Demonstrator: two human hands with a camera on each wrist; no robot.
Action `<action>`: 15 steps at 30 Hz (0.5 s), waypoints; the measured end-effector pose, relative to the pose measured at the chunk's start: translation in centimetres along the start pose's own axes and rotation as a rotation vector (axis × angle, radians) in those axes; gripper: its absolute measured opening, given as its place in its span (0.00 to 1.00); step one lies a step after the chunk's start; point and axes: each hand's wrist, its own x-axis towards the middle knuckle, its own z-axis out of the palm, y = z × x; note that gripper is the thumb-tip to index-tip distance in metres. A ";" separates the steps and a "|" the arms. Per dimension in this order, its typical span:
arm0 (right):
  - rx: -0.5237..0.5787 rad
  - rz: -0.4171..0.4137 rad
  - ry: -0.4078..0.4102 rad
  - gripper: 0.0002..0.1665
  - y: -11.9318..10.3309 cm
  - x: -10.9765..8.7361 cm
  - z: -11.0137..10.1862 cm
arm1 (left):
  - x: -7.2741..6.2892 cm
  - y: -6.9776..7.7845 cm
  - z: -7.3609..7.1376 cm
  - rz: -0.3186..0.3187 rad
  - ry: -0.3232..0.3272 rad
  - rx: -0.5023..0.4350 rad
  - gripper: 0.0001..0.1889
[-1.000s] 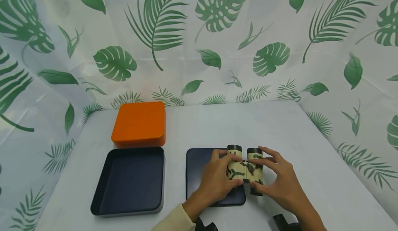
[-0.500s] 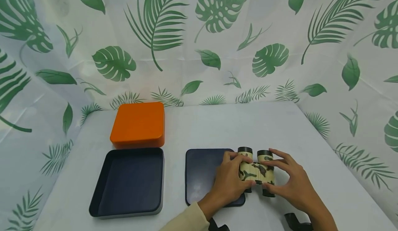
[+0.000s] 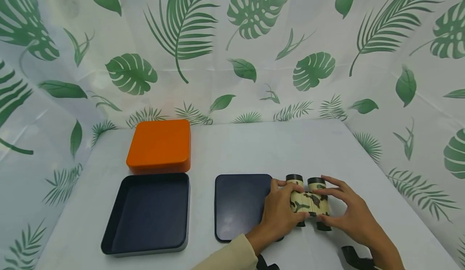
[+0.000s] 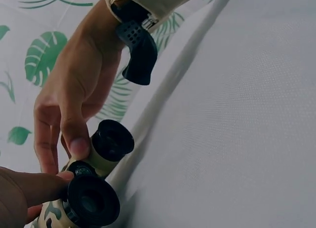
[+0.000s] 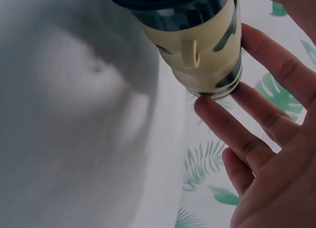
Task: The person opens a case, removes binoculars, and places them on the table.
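Note:
Both hands hold a pair of camouflage-patterned binoculars [image 3: 309, 202] with black ends, just right of a dark navy rectangular panel [image 3: 237, 205]. My left hand [image 3: 279, 211] grips the left barrel, thumb at the near side and fingers toward the far end. On the other barrel, my right hand [image 3: 354, 211] pinches with thumb and fingers. The left wrist view shows the two black eyepieces [image 4: 93, 202] with thumbs close beside them. Seen from the right wrist, fingertips [image 5: 210, 109] touch the far end of the patterned barrel [image 5: 210, 53]. The left forearm partly covers the panel's lower right corner.
An open dark navy tray [image 3: 187, 221] lies on the left of the white table [image 3: 225, 149]. Behind it sits an orange box [image 3: 160, 145]. A white curtain [image 3: 210, 32] printed with green leaves surrounds the table's back and sides.
Both hands have moved right with the binoculars, from over the navy panel's right part to beside it. More of the panel shows now. The tray and orange box stay in place.

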 end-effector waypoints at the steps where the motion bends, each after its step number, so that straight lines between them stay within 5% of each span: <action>1: -0.002 0.004 -0.003 0.42 0.2 0.0 0.0 | 0.0 0.0 0.2 0.003 0.002 0.005 0.29; 15: 0.050 0.098 -0.090 0.42 1.8 -0.2 -0.5 | 0.5 0.5 1.8 0.019 0.007 0.074 0.28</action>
